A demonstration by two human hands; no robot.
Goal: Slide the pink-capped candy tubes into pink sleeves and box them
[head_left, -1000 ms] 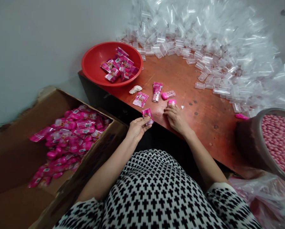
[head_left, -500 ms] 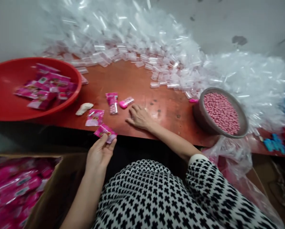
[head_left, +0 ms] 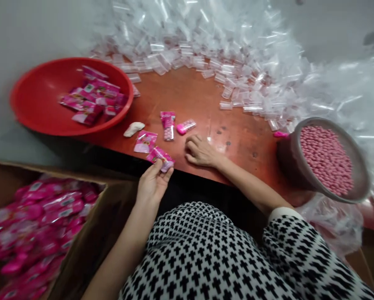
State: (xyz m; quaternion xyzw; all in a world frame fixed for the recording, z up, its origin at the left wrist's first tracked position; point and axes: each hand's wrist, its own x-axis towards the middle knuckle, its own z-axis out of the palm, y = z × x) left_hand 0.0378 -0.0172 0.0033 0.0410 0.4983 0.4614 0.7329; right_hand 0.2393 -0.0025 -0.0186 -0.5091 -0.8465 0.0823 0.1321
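Note:
My left hand (head_left: 151,182) pinches a small pink packet (head_left: 161,157) at the near edge of the reddish table (head_left: 243,141). Just to its right, my right hand (head_left: 201,151) rests on the tabletop with its fingers curled under; whatever is in them is hidden. Beyond the hands lie a flat pink packet (head_left: 145,141), a packet filled with pink beads (head_left: 168,125), a small pink-capped tube (head_left: 186,126) and a white lump (head_left: 133,128).
A red bowl (head_left: 30,112) holding pink packets sits at the table's left. Clear plastic tubes (head_left: 237,62) are heaped along the back. A grey bowl (head_left: 285,156) of pink candies stands at the right. A cardboard box (head_left: 111,208) of pink packets sits lower left.
My right hand, flat on the table half a second ago, now has its fingers curled. The left hand keeps hold of the pink packet. The view has swung a little to the left.

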